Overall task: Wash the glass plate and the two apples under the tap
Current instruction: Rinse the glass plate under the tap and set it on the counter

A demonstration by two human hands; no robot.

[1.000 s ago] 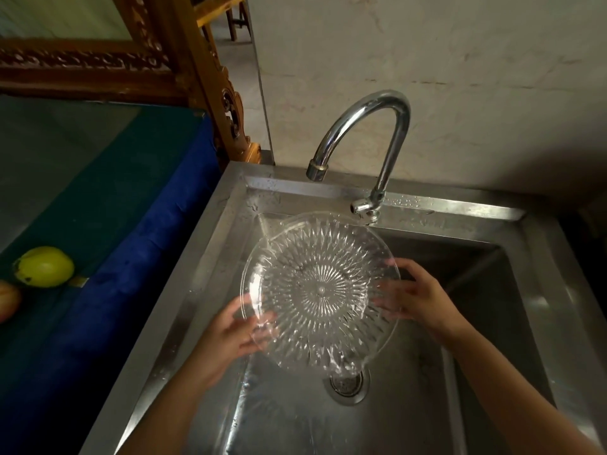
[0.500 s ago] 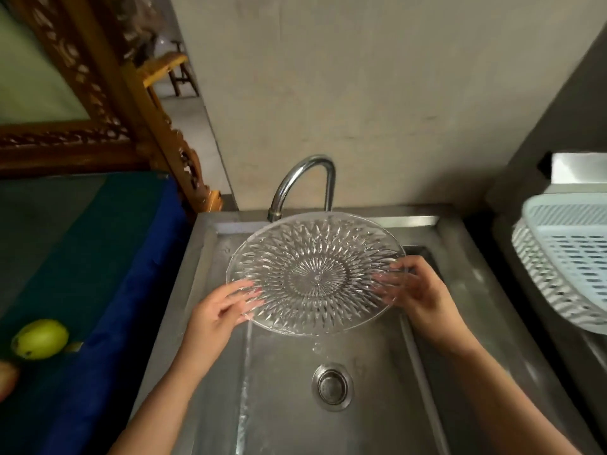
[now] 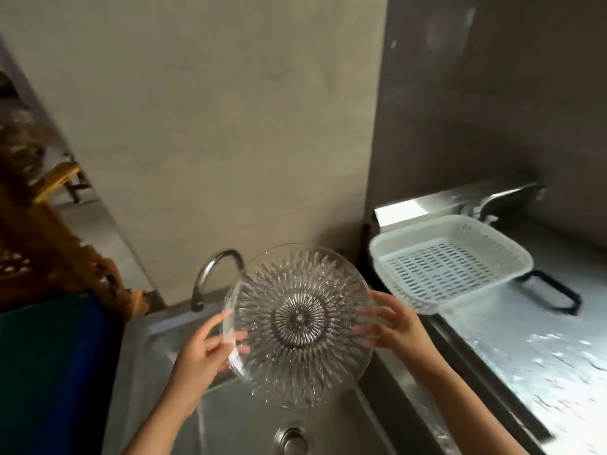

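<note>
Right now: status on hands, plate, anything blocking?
Left hand and right hand both grip glass plate by its rim, above sink. Apples not in view. White basket on right counter, nothing blocking.

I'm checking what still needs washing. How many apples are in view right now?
0. No apple shows in this view. Both hands, left hand and right hand, hold the glass plate above the sink. The apples may lie outside the frame.

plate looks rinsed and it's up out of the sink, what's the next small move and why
Probably carry the glass plate rightward and set it in the white basket. Both hands, left hand and right hand, grip opposite rims, and the basket holds nothing.
</note>
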